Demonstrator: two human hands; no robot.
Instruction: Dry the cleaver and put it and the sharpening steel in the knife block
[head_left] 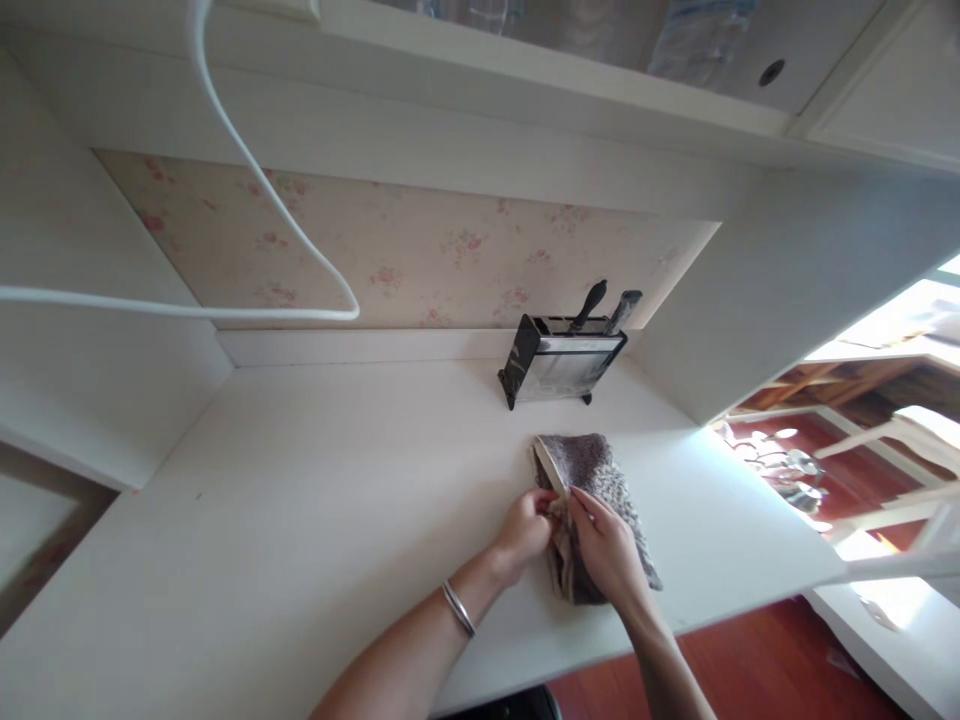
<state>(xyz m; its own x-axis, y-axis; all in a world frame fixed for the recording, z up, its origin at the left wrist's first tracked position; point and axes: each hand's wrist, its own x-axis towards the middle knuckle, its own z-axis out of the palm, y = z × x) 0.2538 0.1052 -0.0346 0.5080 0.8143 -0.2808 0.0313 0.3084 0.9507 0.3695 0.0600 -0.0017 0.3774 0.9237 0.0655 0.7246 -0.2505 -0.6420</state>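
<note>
A folded grey-brown cloth (592, 465) with a pale edge lies on the white countertop (337, 500), toward its right side. My left hand (525, 530) pinches the cloth's edge from the left, fingers closed on a bunched bit of it. Close beside it, my right hand (604, 540) grips the same edge from above, its fingers also closed. The two hands nearly touch at the cloth's middle. A silver bangle (458, 608) circles my left wrist.
Behind the cloth, against the back wall, stands a knife block (566, 360) with two dark handles upright. A white cable (277, 200) hangs at upper left. An overhead shelf (525, 70) and a right side panel (750, 270) enclose the counter. A chair (922, 435) stands beyond.
</note>
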